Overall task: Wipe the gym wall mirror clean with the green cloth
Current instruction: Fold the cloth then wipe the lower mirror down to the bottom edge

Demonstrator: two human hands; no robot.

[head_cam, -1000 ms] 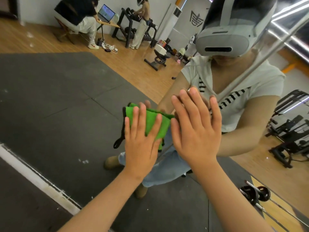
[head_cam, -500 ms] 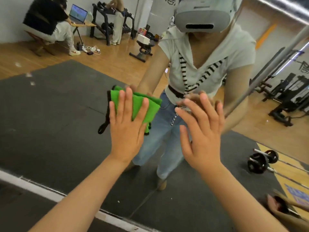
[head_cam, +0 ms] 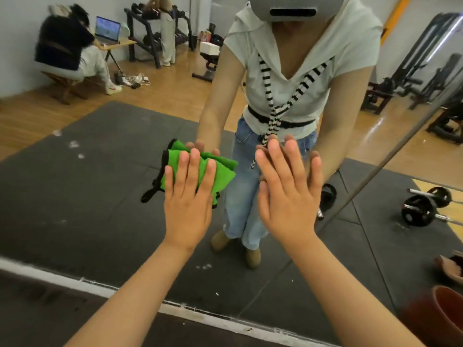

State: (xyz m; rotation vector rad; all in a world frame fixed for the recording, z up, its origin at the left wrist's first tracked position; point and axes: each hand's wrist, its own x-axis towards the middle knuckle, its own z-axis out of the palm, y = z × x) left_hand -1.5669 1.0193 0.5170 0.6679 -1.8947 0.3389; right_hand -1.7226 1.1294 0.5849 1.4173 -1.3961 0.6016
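She is mid-wipe. Her left hand (head_cam: 188, 201) lies flat on the folded green cloth (head_cam: 221, 171), fingers straight and a little spread, pressing it against the mirror (head_cam: 87, 191) and not gripping it. The cloth sits on the glass about midway across, well above the mirror's bottom edge, with its black loop hanging free on the left. Her right hand (head_cam: 288, 196) is just beside it, palm to the glass and fingers straight, holding nothing; it looks to be bracing her. Pale specks (head_cam: 75, 146) show up and to the left of the cloth, and a few more (head_cam: 204, 266) near the bottom edge. To my eye the next pass needs firm, even pressure as the cloth slides towards those marks.
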